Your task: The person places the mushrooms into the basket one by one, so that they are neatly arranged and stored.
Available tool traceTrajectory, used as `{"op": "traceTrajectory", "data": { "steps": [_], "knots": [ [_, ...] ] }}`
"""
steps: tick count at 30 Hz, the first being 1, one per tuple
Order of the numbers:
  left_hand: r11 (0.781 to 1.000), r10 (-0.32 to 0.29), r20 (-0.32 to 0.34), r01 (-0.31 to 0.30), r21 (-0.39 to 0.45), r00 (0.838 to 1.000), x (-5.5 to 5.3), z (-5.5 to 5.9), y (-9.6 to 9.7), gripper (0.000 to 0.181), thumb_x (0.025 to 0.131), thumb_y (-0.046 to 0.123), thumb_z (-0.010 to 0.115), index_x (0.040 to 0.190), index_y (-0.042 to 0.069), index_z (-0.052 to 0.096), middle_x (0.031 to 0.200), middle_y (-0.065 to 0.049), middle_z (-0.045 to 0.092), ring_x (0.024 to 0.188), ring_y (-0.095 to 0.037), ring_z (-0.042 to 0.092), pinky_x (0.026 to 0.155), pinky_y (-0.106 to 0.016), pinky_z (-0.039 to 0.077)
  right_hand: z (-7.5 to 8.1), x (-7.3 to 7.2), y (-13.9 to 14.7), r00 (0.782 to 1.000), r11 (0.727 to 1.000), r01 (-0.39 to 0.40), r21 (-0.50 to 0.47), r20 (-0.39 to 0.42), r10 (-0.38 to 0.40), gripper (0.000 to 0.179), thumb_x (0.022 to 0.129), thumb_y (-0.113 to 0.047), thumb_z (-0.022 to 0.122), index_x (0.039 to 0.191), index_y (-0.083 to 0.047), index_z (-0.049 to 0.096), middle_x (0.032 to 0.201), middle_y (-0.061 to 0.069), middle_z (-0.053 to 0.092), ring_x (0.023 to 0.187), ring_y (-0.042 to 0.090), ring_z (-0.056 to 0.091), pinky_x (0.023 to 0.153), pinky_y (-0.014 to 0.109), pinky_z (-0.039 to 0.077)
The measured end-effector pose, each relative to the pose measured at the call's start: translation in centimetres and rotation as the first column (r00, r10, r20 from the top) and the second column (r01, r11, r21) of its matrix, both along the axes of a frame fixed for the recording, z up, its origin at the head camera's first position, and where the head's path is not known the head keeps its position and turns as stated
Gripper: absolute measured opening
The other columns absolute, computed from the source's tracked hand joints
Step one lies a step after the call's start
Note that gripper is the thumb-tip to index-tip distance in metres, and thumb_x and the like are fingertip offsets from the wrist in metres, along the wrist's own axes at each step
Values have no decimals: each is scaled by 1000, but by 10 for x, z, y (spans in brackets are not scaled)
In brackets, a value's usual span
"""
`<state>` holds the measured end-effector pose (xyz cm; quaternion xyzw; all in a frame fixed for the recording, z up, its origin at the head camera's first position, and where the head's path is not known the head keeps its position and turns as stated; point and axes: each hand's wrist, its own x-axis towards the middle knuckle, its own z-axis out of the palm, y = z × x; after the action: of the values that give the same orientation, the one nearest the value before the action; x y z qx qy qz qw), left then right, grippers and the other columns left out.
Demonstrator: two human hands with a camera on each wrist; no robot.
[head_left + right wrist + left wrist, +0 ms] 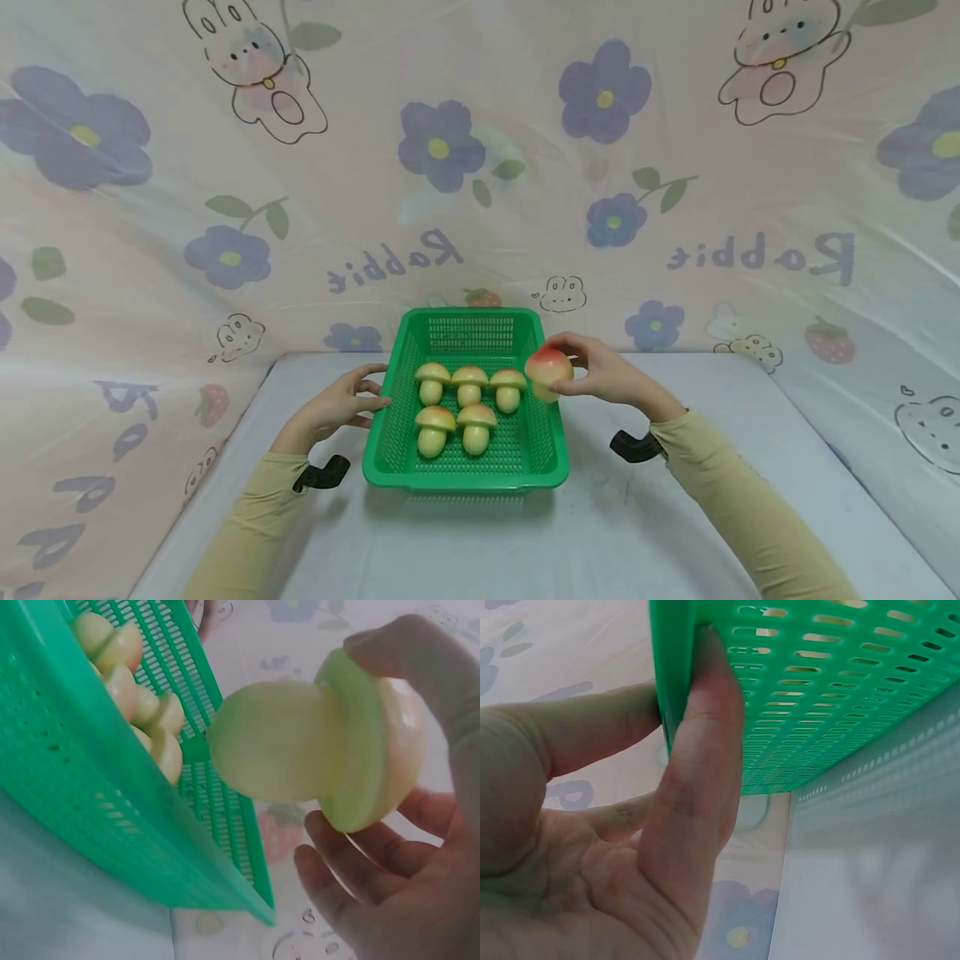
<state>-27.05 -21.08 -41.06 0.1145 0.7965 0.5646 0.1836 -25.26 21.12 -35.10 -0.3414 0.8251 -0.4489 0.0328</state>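
Observation:
A green plastic basket (pixel 465 481) with slotted walls stands on the white table. Several toy mushrooms (pixel 470 385) with yellowish, red-tinged caps and pale stems lie inside it in two rows. My left hand (pixel 341 408) grips the basket's left rim; in the left wrist view, its fingers lie on both sides of the rim (pixel 676 667). Over the basket's right rim, my right hand (pixel 611 375) holds another toy mushroom (pixel 546 371) by its cap, thumb and fingers around it. The right wrist view shows that mushroom's stem (pixel 262 742) pointing toward the basket.
The white table (pixel 465 558) extends around the basket on both sides and in front. Behind it hangs a pale curtain (pixel 517 225) printed with rabbits, purple flowers and strawberries. A black strap mount (pixel 322 475) sits at the left wrist, another (pixel 636 447) at the right.

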Motion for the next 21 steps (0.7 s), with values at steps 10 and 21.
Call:
{"op": "traceTrajectory", "data": {
  "steps": [10,21],
  "knots": [
    [1000,1,1,-1,2,1000,1,-2,0,69,94,13,64,151,12,25,112,-20,49,87,-25,61,71,-39,57,-18,-6,-19,999,999,-31,42,-30,32,49,82,-9,76,125,-2,55,117,7,60,107,24,56,94,44,45],
    [1000,6,-4,-6,4,1000,-1,-2,-1,70,94,13,64,151,12,24,113,-20,48,89,-26,60,71,-40,57,-27,-15,-26,997,995,-68,76,-28,71,52,81,-23,78,125,-6,56,117,2,60,106,17,59,90,37,49]
  ]
}}
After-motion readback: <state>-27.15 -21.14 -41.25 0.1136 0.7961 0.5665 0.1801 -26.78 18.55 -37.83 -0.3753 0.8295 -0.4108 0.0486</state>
